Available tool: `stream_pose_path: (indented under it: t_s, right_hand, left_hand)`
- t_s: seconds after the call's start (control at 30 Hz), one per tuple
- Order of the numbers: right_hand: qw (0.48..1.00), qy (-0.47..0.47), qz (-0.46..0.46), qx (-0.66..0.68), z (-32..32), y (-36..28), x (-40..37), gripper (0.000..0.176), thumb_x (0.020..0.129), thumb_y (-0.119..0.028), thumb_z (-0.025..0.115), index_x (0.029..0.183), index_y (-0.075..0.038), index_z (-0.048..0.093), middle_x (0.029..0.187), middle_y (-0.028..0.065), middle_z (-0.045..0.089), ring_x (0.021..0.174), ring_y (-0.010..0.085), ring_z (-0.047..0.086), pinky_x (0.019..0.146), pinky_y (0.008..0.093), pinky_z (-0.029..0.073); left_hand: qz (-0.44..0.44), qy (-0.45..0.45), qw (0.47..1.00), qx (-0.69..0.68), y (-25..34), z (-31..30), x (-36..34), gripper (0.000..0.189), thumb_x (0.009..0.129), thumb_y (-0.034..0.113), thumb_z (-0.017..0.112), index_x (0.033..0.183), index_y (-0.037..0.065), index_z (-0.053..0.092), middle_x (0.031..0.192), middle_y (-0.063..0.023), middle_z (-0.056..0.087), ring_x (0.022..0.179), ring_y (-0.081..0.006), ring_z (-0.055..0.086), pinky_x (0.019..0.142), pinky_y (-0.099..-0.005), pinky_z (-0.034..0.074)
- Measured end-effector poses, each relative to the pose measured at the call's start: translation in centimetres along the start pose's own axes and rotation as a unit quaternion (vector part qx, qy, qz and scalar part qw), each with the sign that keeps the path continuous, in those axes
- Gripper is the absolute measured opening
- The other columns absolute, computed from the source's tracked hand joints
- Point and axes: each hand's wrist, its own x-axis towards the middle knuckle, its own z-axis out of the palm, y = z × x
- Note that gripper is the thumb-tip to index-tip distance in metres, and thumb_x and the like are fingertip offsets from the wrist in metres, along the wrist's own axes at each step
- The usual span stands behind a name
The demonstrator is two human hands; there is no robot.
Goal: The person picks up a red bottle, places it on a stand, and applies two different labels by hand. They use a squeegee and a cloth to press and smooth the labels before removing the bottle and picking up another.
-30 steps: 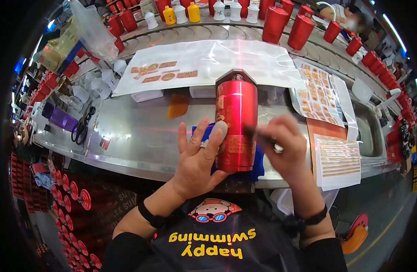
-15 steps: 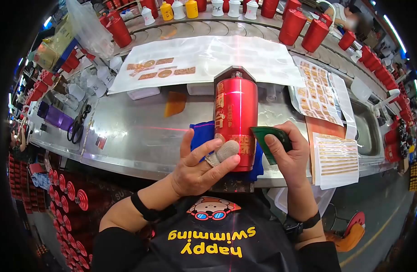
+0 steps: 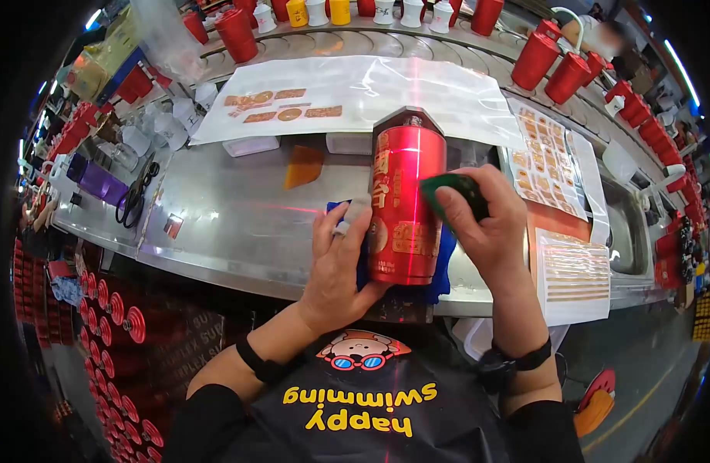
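Observation:
A red bottle point(image 3: 407, 204) with gold lettering lies on a blue cloth point(image 3: 446, 266), its neck pointing away from me against a dark angular holder point(image 3: 399, 117). My left hand point(image 3: 335, 258) is wrapped round the bottle's left side, the thumb near its base; a pale cover sits on one finger. In my right hand point(image 3: 490, 220) a dark green scraper point(image 3: 451, 197) is pinched, its edge at the bottle's upper right side. Gold patterns show on the bottle's left and lower front.
A white sheet point(image 3: 370, 92) with gold decals lies behind the bottle. Decal sheets point(image 3: 575, 270) lie at right beside a sink point(image 3: 629, 224). At left are scissors point(image 3: 135, 197) and a purple bottle point(image 3: 96, 179). Red bottles point(image 3: 536, 60) stand on the conveyor behind; a person point(image 3: 602, 38) is at back right.
My left hand has moved from the bottle's front to its left side. My right hand has moved up with the scraper. The bottle has turned, showing more gold pattern lower down.

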Motion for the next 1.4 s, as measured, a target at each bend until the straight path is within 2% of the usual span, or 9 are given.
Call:
stream_pose_path:
  t_s: [0.13,0.27,0.37,0.47,0.6,0.73,0.77,1.03,1.4]
  right_hand:
    - [0.978,-0.189,-0.026,0.081,-1.0,-2.6,-0.4,0.019,0.081,-0.012,0.075,0.093,-0.002,0.064,0.084,0.0153,0.065,0.073,0.0298,0.065,0.063,0.0389,0.050]
    - [0.996,-0.040,-0.010,-0.084,-1.2,-2.2,1.2,0.017,0.082,-0.011,0.073,0.092,-0.002,0.062,0.083,0.0152,0.063,0.074,0.0323,0.064,0.064,0.0408,0.051]
    - [0.977,-0.202,-0.065,0.023,-1.2,-3.3,0.6,0.014,0.083,-0.008,0.073,0.091,-0.002,0.062,0.082,0.0147,0.063,0.070,0.0327,0.063,0.062,0.0388,0.051]
    - [0.995,0.012,-0.045,-0.091,-0.8,-1.1,1.5,0.016,0.082,-0.008,0.074,0.092,-0.002,0.064,0.076,0.0112,0.061,0.066,0.0232,0.059,0.060,0.0336,0.045]
    - [0.973,-0.162,0.073,0.150,-2.0,-2.0,-0.8,0.016,0.085,-0.010,0.074,0.092,0.000,0.065,0.078,0.0087,0.063,0.067,0.0167,0.062,0.058,0.0305,0.047]
    - [0.986,0.020,0.152,0.069,-1.2,-0.3,-2.6,0.016,0.088,-0.011,0.074,0.094,0.001,0.065,0.074,0.0059,0.064,0.065,0.0081,0.057,0.058,0.0260,0.046]
    - [0.959,0.007,0.217,0.183,-1.3,-0.6,-3.0,0.017,0.090,-0.013,0.073,0.096,0.001,0.065,0.075,0.0034,0.066,0.067,0.0058,0.057,0.059,0.0231,0.046]
    - [0.941,-0.021,0.225,0.252,-0.6,0.4,-4.3,0.023,0.093,-0.018,0.071,0.099,0.002,0.063,0.078,0.0024,0.067,0.068,0.0051,0.059,0.060,0.0215,0.047]
    - [0.954,-0.021,0.198,0.226,-0.3,0.7,-4.4,0.024,0.094,-0.020,0.071,0.098,0.002,0.062,0.076,0.0031,0.067,0.068,0.0057,0.059,0.060,0.0221,0.047]
  left_hand:
    - [0.018,-0.005,0.999,0.035,0.0,-0.6,0.8,0.088,0.075,0.027,0.081,0.148,0.000,0.038,0.138,-0.0155,0.055,0.137,-0.0391,0.039,0.115,-0.0630,0.012]
    - [0.038,0.002,0.998,0.049,0.5,-1.1,1.1,0.091,0.073,0.026,0.082,0.148,-0.001,0.038,0.142,-0.0147,0.053,0.137,-0.0370,0.041,0.115,-0.0630,0.011]
    - [0.066,-0.013,0.994,0.083,0.6,-1.7,1.3,0.087,0.078,0.031,0.078,0.146,-0.005,0.038,0.139,-0.0198,0.053,0.135,-0.0392,0.044,0.115,-0.0643,0.012]
    - [0.064,-0.016,0.996,0.065,0.7,-1.6,1.3,0.092,0.074,0.028,0.080,0.148,-0.004,0.036,0.142,-0.0184,0.051,0.137,-0.0390,0.041,0.115,-0.0634,0.012]
    - [0.038,-0.029,0.997,-0.053,0.8,-1.8,1.9,0.098,0.073,0.026,0.081,0.151,-0.002,0.028,0.149,-0.0207,0.041,0.140,-0.0429,0.033,0.116,-0.0590,0.015]
    - [-0.039,-0.032,0.990,-0.129,1.1,-1.2,4.0,0.100,0.077,0.025,0.078,0.153,-0.002,0.019,0.153,-0.0271,0.029,0.140,-0.0477,0.027,0.117,-0.0542,0.019]
    - [-0.047,-0.027,0.991,-0.119,1.4,-0.8,4.7,0.099,0.078,0.024,0.076,0.153,-0.002,0.018,0.153,-0.0284,0.028,0.140,-0.0480,0.027,0.117,-0.0534,0.019]
    - [-0.134,-0.009,0.962,-0.240,0.6,1.6,6.4,0.089,0.085,0.020,0.069,0.152,-0.005,0.016,0.149,-0.0313,0.030,0.138,-0.0419,0.033,0.116,-0.0461,0.025]
    - [-0.111,-0.082,0.981,-0.134,1.5,-0.7,7.3,0.089,0.086,0.022,0.070,0.153,-0.004,0.017,0.146,-0.0255,0.035,0.133,-0.0378,0.039,0.112,-0.0434,0.032]
